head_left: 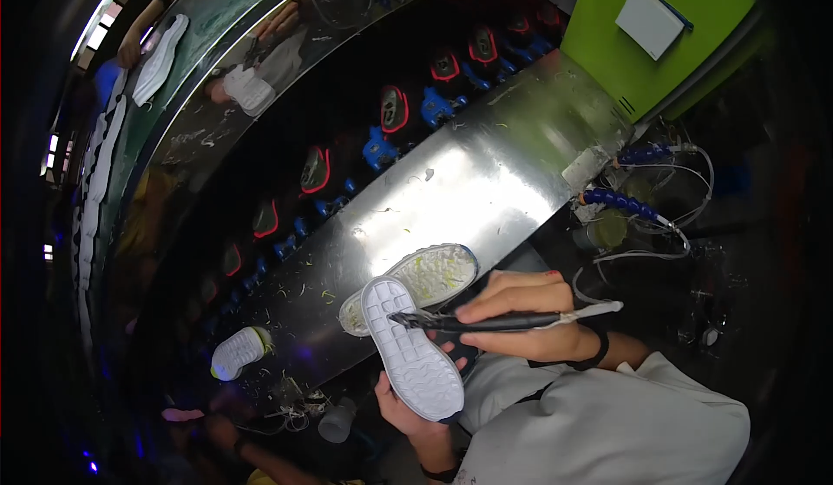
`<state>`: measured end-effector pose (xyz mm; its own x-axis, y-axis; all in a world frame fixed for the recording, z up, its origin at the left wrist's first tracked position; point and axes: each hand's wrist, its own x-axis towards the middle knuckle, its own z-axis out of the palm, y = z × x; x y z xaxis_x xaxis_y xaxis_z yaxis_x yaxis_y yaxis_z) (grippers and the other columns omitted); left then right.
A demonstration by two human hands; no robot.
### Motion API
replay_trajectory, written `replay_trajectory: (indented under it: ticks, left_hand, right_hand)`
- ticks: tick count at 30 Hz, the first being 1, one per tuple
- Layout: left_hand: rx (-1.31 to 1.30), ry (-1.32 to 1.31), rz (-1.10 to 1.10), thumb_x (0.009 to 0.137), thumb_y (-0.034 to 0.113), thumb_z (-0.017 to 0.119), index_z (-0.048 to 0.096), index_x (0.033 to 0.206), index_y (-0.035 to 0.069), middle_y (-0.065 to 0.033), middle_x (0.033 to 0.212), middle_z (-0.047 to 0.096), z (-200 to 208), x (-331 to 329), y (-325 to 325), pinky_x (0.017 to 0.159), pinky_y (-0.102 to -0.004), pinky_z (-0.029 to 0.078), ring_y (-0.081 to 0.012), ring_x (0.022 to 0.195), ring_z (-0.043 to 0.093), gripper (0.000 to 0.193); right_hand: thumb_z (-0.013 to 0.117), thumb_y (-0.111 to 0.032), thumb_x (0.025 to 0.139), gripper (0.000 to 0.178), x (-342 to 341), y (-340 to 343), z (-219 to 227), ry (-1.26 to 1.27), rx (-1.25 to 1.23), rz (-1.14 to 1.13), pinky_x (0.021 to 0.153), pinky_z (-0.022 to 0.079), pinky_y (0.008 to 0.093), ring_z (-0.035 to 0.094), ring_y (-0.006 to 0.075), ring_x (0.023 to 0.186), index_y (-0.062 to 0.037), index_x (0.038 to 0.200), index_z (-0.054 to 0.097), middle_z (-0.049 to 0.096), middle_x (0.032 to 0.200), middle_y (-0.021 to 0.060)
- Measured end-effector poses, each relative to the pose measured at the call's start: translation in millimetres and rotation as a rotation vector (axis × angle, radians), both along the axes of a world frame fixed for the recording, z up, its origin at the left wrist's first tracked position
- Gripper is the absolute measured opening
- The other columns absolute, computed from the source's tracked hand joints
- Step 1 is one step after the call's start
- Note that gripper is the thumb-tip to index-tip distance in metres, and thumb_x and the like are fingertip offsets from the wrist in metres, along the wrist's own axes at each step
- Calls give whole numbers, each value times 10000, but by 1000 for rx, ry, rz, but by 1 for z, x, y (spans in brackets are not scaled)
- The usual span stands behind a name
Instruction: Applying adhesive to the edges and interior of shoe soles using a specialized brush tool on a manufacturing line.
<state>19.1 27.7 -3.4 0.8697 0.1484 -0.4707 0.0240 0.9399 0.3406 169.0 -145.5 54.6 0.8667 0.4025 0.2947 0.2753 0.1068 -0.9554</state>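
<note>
Left hand [401, 409] fingers clamp a white shoe sole [416, 363]; right hand [525, 311] fingers clamp a brush [486, 321] over it. Past the worktop's [529, 134] near edge, a cup's [335, 422] contents look unclear.

Hard white glare spreads over the middle of the metal table [486, 181], the white sole [423, 368] at its near edge is bright and fairly sharp, near-black shadow lies beyond its far edge, and fisheye distortion bows the green conveyor [196, 38] to its left
</note>
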Motion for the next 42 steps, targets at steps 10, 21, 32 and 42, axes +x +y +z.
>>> replay_trajectory:
  ticks: [10,21,32,42]
  left_hand:
    - [318,-143,150,945,490,292,463,1393,-15,-193,1317,559,-10,-21,-21,1034,-436,426,-317,1203,556,696]
    - [49,-191,-3,936,608,420,146,1583,165,-300,1498,320,38,65,-7,771,-491,540,-417,1048,564,831]
    - [-8,-227,-325,860,556,576,215,1563,111,-329,1489,326,61,56,16,915,-566,523,-525,1246,478,907]
    - [-139,-643,-308,836,488,583,354,1534,212,-279,1516,345,89,121,22,912,-572,470,-541,1146,514,785]
  right_hand:
    - [761,-13,771,185,-32,38,-7,131,165,322,669,534,309,695,248,777,23,946,711,686,849,140]
    - [745,-6,796,167,-39,5,7,186,134,415,675,536,283,695,230,807,8,957,702,705,911,116]
    - [735,-9,811,232,-58,-2,37,7,46,387,624,542,277,693,215,779,-14,1037,684,680,945,95]
    - [787,12,796,235,-12,14,87,-4,129,405,732,537,241,712,201,844,20,1023,724,725,960,134]
